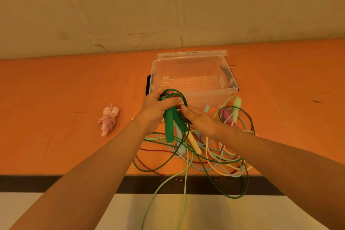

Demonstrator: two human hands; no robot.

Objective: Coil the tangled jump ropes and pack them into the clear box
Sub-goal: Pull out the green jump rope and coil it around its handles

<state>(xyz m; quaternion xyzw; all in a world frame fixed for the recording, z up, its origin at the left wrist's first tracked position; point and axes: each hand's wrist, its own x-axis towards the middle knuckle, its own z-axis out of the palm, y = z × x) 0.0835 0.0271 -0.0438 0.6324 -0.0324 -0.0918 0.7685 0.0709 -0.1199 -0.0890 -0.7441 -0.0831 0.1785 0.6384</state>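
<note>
Left hand (156, 107) grips two green handles (172, 125) — right hand (200, 120) pinches their cord (186, 117).

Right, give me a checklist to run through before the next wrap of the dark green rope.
1. Both green handles held together in left hand: ok.
2. Right hand on the dark green cord: cannot tell, the fingertips hide it.
3. Cord free of the tangled pile: not ok, it crosses other ropes.
4. Clear box open and empty: ok.
5. Pink rope coiled: ok, but not boxed.
</note>
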